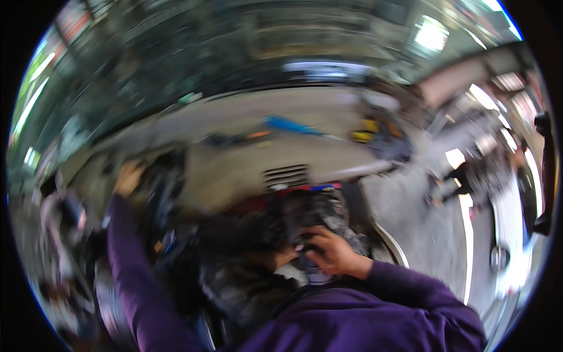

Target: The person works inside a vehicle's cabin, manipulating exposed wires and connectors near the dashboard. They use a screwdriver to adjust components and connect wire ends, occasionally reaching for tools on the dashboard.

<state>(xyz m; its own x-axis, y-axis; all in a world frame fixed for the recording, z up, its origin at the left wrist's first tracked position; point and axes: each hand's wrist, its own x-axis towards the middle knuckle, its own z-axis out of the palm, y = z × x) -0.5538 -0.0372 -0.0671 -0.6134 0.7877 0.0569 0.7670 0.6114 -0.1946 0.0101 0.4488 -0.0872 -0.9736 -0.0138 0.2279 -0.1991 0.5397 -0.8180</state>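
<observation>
Motion blurs much of the head view. My left hand (129, 178) reaches far out to the left and rests against the pale panel (234, 167), beside a dark, crumpled-looking object (166, 182). Its fingers are smeared. In the middle, close to my body, my right hand (335, 252) has its fingers curled at a small dark thing that I cannot make out. Around it are dark, unclear parts (319, 208). Just left of it shows a bare-skin patch (282, 257), partly hidden; whose it is I cannot tell. Dark patterned cloth (252, 290) lies below.
On the panel lie a blue-handled screwdriver (290, 125), a dark tool with an orange end (229, 139) and a yellow-and-black item (365, 134) by a dark heap. A slotted vent (285, 175) sits nearer. A person (484, 170) is off to the right on grey floor (399, 205).
</observation>
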